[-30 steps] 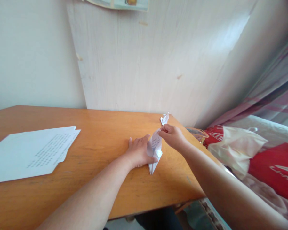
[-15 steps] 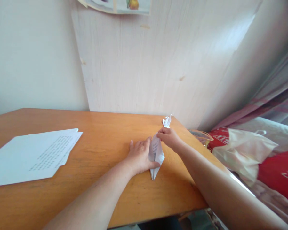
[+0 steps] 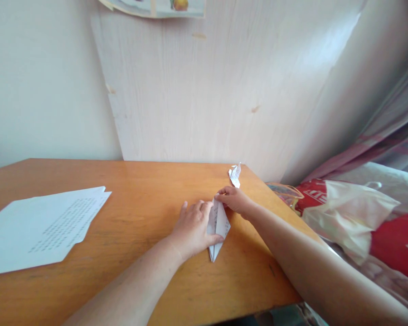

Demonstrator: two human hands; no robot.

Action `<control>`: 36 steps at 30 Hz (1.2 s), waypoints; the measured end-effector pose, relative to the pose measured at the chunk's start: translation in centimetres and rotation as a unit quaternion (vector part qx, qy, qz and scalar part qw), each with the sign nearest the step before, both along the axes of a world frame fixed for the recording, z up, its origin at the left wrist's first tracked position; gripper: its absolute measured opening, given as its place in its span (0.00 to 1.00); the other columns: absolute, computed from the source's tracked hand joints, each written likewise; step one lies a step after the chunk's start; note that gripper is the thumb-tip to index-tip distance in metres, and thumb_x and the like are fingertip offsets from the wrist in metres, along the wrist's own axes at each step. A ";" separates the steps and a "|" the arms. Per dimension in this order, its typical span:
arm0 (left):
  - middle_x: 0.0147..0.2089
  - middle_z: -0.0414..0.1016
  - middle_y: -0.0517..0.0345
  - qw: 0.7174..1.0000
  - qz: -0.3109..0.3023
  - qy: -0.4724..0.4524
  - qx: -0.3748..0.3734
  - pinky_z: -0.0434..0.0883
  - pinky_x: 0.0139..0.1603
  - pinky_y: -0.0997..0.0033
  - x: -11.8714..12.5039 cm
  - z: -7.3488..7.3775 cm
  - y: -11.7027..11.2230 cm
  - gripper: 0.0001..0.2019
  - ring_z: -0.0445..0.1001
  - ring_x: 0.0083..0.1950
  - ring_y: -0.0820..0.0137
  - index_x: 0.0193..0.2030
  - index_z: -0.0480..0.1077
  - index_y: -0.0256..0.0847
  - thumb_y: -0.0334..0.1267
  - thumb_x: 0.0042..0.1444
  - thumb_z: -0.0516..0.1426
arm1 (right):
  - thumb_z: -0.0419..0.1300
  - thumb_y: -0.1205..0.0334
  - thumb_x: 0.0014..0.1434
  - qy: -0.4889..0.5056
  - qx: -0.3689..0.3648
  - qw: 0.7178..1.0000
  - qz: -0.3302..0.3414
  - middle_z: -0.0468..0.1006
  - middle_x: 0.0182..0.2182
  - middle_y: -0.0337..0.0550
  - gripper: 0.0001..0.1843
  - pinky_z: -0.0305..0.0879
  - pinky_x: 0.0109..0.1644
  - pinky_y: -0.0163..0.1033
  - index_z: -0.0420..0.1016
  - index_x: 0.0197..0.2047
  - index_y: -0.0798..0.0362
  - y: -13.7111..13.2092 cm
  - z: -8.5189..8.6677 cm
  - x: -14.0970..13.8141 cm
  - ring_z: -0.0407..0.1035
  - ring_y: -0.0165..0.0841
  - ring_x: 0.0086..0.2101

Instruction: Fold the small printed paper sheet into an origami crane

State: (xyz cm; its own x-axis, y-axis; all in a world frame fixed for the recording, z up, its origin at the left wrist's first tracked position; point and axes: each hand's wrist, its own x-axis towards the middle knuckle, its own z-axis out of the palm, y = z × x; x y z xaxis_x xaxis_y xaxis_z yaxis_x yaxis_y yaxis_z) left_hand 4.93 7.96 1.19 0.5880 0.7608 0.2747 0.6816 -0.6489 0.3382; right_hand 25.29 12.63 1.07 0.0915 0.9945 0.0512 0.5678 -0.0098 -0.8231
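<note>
In the head view, the paper [image 3: 219, 225] lies on the table [image 3: 146, 213] toward its far right corner, 1 point aimed at me. My left hand [image 3: 192, 228] is spread flat on its left half, thumb pinning the near edge. My right hand [image 3: 234, 201] pinches the far tip. To crease well, I judge the left palm must stop any sliding while the right lines the flap up with the middle ridge before pressing. A scrap [image 3: 235, 174] sits farther off; sheets [image 3: 44, 228] lie well left.
</note>
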 end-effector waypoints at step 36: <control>0.66 0.69 0.63 0.979 -0.181 0.084 -0.046 0.51 0.71 0.39 -2.3 3.4 -1.2 0.24 0.67 0.65 0.59 0.53 0.75 0.59 0.25 0.57 0.55 | 0.49 0.52 0.68 0.058 -0.012 0.994 0.095 0.79 0.28 0.44 0.18 0.65 0.33 0.36 0.73 0.34 0.53 -1.4 1.0 2.7 0.73 0.32 0.29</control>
